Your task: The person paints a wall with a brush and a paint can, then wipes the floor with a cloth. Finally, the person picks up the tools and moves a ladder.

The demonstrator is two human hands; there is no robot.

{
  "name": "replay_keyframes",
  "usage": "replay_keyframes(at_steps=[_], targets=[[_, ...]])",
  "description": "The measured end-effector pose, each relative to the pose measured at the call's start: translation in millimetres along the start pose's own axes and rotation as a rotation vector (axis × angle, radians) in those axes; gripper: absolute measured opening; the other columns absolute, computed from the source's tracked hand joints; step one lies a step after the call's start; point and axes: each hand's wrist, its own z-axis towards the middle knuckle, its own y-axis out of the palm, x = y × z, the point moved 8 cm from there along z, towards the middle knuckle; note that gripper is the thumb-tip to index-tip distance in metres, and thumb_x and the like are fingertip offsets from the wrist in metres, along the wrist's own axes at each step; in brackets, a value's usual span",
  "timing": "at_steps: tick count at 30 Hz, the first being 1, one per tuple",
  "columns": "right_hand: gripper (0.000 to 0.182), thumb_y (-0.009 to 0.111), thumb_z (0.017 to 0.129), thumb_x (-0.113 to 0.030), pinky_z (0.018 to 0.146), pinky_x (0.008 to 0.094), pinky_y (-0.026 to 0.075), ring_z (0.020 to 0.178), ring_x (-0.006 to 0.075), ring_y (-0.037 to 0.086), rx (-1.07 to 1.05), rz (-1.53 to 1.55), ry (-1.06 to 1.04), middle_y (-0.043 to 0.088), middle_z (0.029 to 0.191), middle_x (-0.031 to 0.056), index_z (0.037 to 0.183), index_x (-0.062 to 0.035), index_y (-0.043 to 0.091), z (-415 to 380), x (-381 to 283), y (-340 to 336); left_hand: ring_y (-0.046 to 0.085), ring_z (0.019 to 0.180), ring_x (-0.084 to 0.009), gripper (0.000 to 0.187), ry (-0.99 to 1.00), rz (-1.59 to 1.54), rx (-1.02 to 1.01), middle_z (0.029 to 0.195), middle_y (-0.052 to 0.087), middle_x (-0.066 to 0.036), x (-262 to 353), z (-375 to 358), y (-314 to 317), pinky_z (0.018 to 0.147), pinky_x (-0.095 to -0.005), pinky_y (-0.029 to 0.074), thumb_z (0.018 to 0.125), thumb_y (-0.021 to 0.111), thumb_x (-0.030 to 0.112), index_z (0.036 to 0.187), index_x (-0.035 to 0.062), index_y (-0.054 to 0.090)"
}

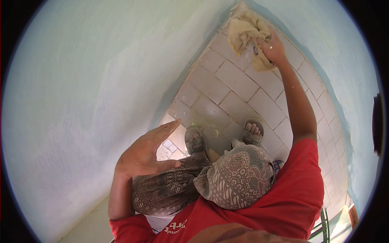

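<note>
A crumpled tan cloth (242, 31) is bunched in my right hand (272, 47), which reaches out over the tiled floor toward the far corner. My fingers wrap into the fabric, and part of the cloth hangs down beneath the hand. My left hand (148, 152) is raised near my left knee, empty, with the thumb apart from the stretched fingers. Below both hands lies the floor of pale rectangular tiles (237, 81), with small bits of debris near my feet.
A pale green-blue wall (81, 101) rises close on the left, and another wall (336, 52) stands on the right; they meet at the far corner. My sandaled feet (253, 131) rest on the tiles. Green bars (325, 227) show at the lower right.
</note>
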Motion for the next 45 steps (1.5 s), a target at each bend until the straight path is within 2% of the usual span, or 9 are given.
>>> replay_keyframes(at_steps=[5, 7, 15, 23, 27, 30, 32, 36, 45], targets=[[0.066, 0.061, 0.093, -0.036, 0.112, 0.0602, 0.04, 0.141, 0.0374, 0.048, -0.228, -0.748, 0.036, 0.052, 0.153, 0.0124, 0.155, -0.0195, 0.044, 66.1, 2.3, 55.3, 0.042, 0.146, -0.0394, 0.1, 0.037, 0.035, 0.028, 0.157, 0.043, -0.026, -11.1, 6.6, 15.6, 0.121, -0.0441, 0.035, 0.081, 0.086, 0.034, 0.158, -0.0019, 0.033], [0.062, 0.057, 0.095, -0.032, 0.111, 0.0682, 0.034, 0.149, 0.0365, 0.036, 0.028, -0.824, -0.205, 0.041, 0.163, 0.0042, 0.155, -0.0239, 0.045, 7.7, -57.2, 97.0, 0.042, 0.147, -0.0394, 0.099, 0.037, 0.038, 0.019, 0.158, 0.043, -0.026, -5.5, 3.9, 18.9, 0.121, -0.0441, 0.035, 0.082, 0.086, 0.034, 0.158, -0.0024, 0.033], [0.047, 0.062, 0.093, -0.024, 0.106, 0.0689, 0.034, 0.147, 0.0365, 0.038, -0.301, -0.506, -0.764, 0.047, 0.156, 0.0049, 0.14, -0.0228, 0.063, -208.6, -161.7, 259.9, 0.044, 0.145, -0.0397, 0.103, 0.041, 0.059, 0.081, 0.159, 0.043, -0.024, -0.4, 30.6, 14.4, 0.121, -0.0455, 0.036, 0.08, 0.087, 0.034, 0.161, 0.0051, 0.031], [0.065, 0.076, 0.081, -0.028, 0.113, 0.0523, 0.04, 0.133, 0.0418, 0.054, -0.713, 0.288, -0.655, 0.059, 0.144, 0.0204, 0.14, -0.0062, 0.06, -141.9, -147.0, 150.6, 0.044, 0.144, -0.0415, 0.099, -0.085, 0.126, 0.109, 0.157, 0.043, -0.026, -50.9, -2.6, 46.4, 0.121, -0.0446, 0.036, 0.081, 0.086, 0.034, 0.158, -0.0008, 0.034], [0.067, 0.078, 0.082, -0.029, 0.105, 0.0458, 0.048, 0.119, 0.0425, 0.062, -0.352, 0.048, -0.509, 0.067, 0.128, 0.0245, 0.14, -0.0022, 0.058, -34.9, -115.2, -7.5, 0.044, 0.144, -0.0419, 0.1, -0.091, 0.084, 0.094, 0.157, 0.043, -0.026, -74.0, 15.5, 55.1, 0.12, -0.0453, 0.036, 0.081, 0.086, 0.033, 0.159, 0.0002, 0.032], [0.068, 0.074, 0.085, -0.035, 0.105, 0.0431, 0.048, 0.119, 0.041, 0.063, -0.195, -0.06, -0.294, 0.067, 0.128, 0.0239, 0.144, -0.0075, 0.056, 37.8, -75.8, -32.8, 0.044, 0.143, -0.0423, 0.099, 0.016, 0.137, 0.054, 0.156, 0.045, -0.026, -76.6, 55.9, 63.4, 0.12, -0.0456, 0.037, 0.081, 0.086, 0.033, 0.158, -0.0002, 0.033], [0.064, 0.067, 0.09, -0.037, 0.106, 0.0494, 0.047, 0.128, 0.0343, 0.058, 0.119, -0.425, -0.117, 0.061, 0.142, 0.0117, 0.149, -0.0162, 0.052, 63.8, -46.1, -17.7, 0.045, 0.143, -0.0412, 0.097, 0.086, 0.181, 0.06, 0.156, 0.045, -0.025, -65.9, 77.1, 73.5, 0.12, -0.0458, 0.037, 0.08, 0.085, 0.031, 0.157, -0.0002, 0.035], [0.057, 0.057, 0.093, -0.026, 0.103, 0.0692, 0.035, 0.146, 0.0323, 0.037, 0.006, -0.629, -0.153, 0.046, 0.157, 0.0026, 0.15, -0.0228, 0.053, -17.5, -80.0, 103.5, 0.045, 0.144, -0.0386, 0.094, 0.117, 0.316, 0.072, 0.157, 0.045, -0.023, -21.9, 96.2, 77.2, 0.12, -0.0458, 0.036, 0.081, 0.084, 0.029, 0.157, 0.0017, 0.037], [0.055, 0.064, 0.092, -0.027, 0.11, 0.065, 0.033, 0.145, 0.0341, 0.038, -0.562, -0.497, -0.589, 0.047, 0.156, 0.0054, 0.146, -0.0244, 0.057, -245.6, -108.7, 240.9, 0.046, 0.142, -0.0395, 0.094, 0.046, 0.28, 0.055, 0.155, 0.047, -0.023, -25.1, 78.3, 54.5, 0.119, -0.0464, 0.038, 0.082, 0.084, 0.035, 0.156, -0.0005, 0.039]])
